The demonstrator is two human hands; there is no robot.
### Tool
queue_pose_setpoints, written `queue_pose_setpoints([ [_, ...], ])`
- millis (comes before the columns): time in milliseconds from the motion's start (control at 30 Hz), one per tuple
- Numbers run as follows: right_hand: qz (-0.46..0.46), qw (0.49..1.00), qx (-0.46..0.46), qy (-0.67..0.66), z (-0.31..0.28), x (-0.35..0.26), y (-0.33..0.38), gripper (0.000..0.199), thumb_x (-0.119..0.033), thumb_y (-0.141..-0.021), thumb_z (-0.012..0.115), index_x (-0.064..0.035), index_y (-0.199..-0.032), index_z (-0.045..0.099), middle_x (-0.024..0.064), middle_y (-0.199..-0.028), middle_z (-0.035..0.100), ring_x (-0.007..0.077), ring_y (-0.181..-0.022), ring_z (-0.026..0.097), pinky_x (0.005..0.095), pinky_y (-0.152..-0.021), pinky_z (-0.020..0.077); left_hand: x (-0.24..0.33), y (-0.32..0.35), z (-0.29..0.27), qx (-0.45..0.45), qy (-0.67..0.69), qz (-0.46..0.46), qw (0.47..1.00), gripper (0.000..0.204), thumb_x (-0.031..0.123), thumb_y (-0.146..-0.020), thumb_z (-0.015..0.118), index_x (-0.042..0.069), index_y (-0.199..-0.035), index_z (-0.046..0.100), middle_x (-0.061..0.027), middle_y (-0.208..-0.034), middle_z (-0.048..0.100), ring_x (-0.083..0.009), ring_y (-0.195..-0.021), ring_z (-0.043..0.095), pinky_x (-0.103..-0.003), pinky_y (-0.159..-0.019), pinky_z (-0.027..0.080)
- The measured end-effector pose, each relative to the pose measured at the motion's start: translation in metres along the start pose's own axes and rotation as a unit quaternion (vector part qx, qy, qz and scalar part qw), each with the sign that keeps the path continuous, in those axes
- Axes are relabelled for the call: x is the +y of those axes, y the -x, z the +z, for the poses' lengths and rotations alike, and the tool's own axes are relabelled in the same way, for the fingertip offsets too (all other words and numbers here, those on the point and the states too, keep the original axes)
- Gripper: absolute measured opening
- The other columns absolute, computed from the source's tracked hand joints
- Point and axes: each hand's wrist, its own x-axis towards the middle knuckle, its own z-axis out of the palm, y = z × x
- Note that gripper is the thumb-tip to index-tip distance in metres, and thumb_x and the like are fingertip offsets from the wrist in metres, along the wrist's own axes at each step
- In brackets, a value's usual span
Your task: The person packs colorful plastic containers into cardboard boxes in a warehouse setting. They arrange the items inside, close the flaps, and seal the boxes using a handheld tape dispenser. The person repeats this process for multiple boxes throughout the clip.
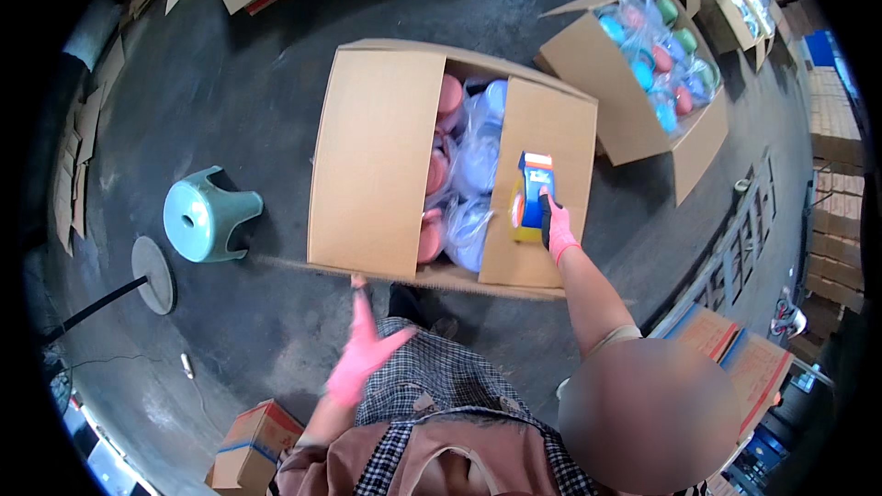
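Note:
A large cardboard box [375,165] stands in the middle with two opposite flaps folded partly inward. Through the gap between them show red rounded plastic items [436,172] and lilac-blue ones [477,165] in clear bags; their kind is hard to tell. In my right hand [559,230], in a pink and dark glove, is a blue and orange tape dispenser [535,191] with a yellowish roll, over the right flap. My left hand [365,349], gloved in pink, is empty with fingers spread, just below the box's near edge.
A second open box [611,83] of bagged colourful items stands at the upper right. On the left are a pale green plastic stool [197,219] and a round grey base with a pole [154,276]. Closed cartons [253,441] sit lower left. A ladder-like metal frame [735,239] lies on the right.

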Motion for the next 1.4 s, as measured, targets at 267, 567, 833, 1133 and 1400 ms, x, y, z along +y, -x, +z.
queue_pose_setpoints([
  [267,-0.18,0.976,0.057,-0.113,-0.023,-0.209,-0.026,0.048,-0.043,-0.069,0.065,0.0028,-0.079,0.059,0.0039,-0.074,0.055,0.0114,-0.066,0.049,0.0262,-0.062,0.0407,-0.013,-0.218,0.085,-0.044,-0.452,-0.282,0.845,0.111,0.051,-0.059,0.065,-0.006,-0.129,0.0,-0.0335,-0.123,0.025,-0.0433,-0.117,0.022,-0.048,-0.095,0.021],
  [567,0.006,0.823,0.003,0.568,-0.103,-0.176,-0.245,0.057,-0.053,-0.062,0.062,-0.0006,-0.085,0.063,0.0157,-0.092,0.06,0.0286,-0.088,0.057,0.0347,-0.079,0.0423,-0.026,-0.251,0.119,-0.084,-0.546,-0.354,0.755,0.111,0.055,-0.06,0.061,-0.011,-0.127,0.002,-0.0315,-0.127,0.021,-0.0483,-0.118,0.018,-0.055,-0.097,0.013],
  [833,-0.117,0.749,-0.066,0.648,-0.028,-0.138,-0.341,0.058,-0.05,-0.064,0.06,0.0035,-0.087,0.06,0.0224,-0.094,0.057,0.0329,-0.088,0.056,0.0358,-0.078,0.0442,-0.025,-0.262,0.13,-0.106,-0.578,-0.408,0.699,0.112,0.055,-0.06,0.062,-0.011,-0.127,0.001,-0.0347,-0.125,0.021,-0.048,-0.118,0.017,-0.048,-0.099,0.014],
  [1133,0.024,0.967,-0.235,-0.101,-0.009,-0.205,-0.338,0.038,-0.033,-0.08,0.05,-0.0068,-0.107,0.05,0.0054,-0.101,0.056,0.0191,-0.093,0.052,0.0304,-0.077,0.0447,-0.036,-0.248,0.128,-0.043,-0.514,-0.391,0.763,0.109,0.049,-0.058,0.066,-0.014,-0.125,0.006,-0.0391,-0.12,0.022,-0.0501,-0.117,0.016,-0.05,-0.099,0.013],
  [1400,0.044,0.92,-0.37,-0.122,-0.064,-0.23,-0.148,0.062,-0.05,-0.08,0.044,-0.001,-0.118,0.036,0.0106,-0.107,0.049,0.0215,-0.092,0.052,0.0351,-0.081,0.0431,-0.054,-0.245,0.122,-0.056,-0.481,-0.378,0.789,0.104,0.045,-0.059,0.067,-0.008,-0.127,0.008,-0.041,-0.121,0.018,-0.0508,-0.118,0.012,-0.05,-0.1,0.011],
])
